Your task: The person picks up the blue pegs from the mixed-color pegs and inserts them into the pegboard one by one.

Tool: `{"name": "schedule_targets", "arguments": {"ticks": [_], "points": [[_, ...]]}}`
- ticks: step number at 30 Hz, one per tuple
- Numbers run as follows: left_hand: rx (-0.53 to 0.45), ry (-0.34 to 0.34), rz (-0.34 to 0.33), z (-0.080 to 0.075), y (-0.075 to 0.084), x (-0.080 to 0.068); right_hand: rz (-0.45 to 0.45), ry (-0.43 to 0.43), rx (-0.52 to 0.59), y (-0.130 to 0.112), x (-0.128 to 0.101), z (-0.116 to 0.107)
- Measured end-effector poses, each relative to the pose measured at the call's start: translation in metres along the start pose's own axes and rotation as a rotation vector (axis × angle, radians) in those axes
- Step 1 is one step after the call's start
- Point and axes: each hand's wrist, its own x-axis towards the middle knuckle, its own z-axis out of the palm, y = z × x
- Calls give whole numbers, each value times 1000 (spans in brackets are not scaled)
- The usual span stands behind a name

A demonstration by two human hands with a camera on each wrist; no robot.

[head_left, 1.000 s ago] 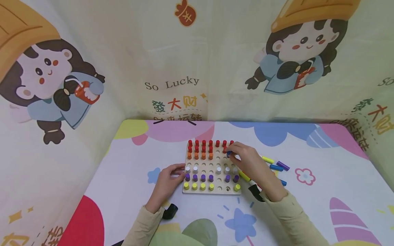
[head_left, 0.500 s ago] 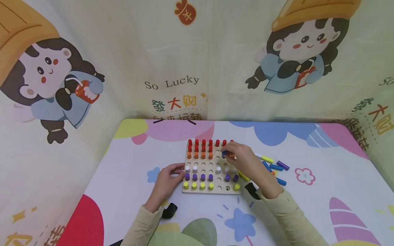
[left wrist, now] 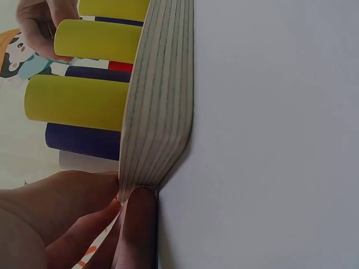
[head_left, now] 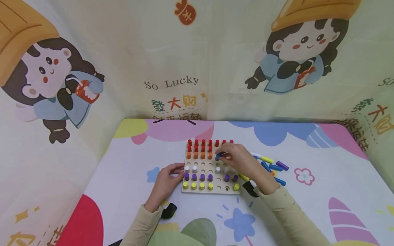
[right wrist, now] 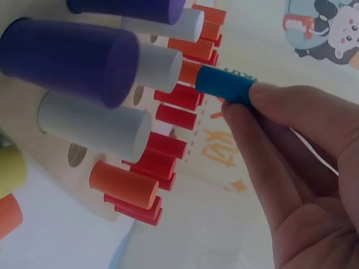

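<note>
I'm pinching a blue peg (head_left: pixel 218 156) in my right hand (head_left: pixel 238 160), its long axis pointing left over the board (head_left: pixel 211 191) at frame centre; my left hand (head_left: pixel 167 177) is gripping the board's left edge

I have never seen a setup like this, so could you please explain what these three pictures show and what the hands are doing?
There is no machine here: a person wears three cameras. The wide picture comes from the head, looking down at a table. The other two come from the wrists, very close up. On the table lies a wooden pegboard with rows of red, orange, white, purple and yellow pegs. More loose pegs lie to its right. The left hand pinches the board's near left edge. The right hand has a blue peg in its grip, over the board near the orange row.
</note>
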Motion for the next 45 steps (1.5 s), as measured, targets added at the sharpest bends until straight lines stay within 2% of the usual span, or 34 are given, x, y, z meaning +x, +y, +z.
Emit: {"name": "schedule_targets", "arguments": {"ticks": [5,15,21,28,35,45], "points": [[-3,4,9,0,0,-1,-55,-31,31,1,4,-1],[-6,1,20,1,-2,-1,-103,-100,47,-1,15,0],[3,0,18,2,-2,0,-84,-131,53,-8,20,0],[-2,0,29,3,-2,-2,-82,-142,3,-15,30,3],[5,7,-13,2,-4,-5,-100,-180,-14,-21,38,11],[-11,-2,-4,5,-2,-3,-92,-216,-37,-25,42,17]]}}
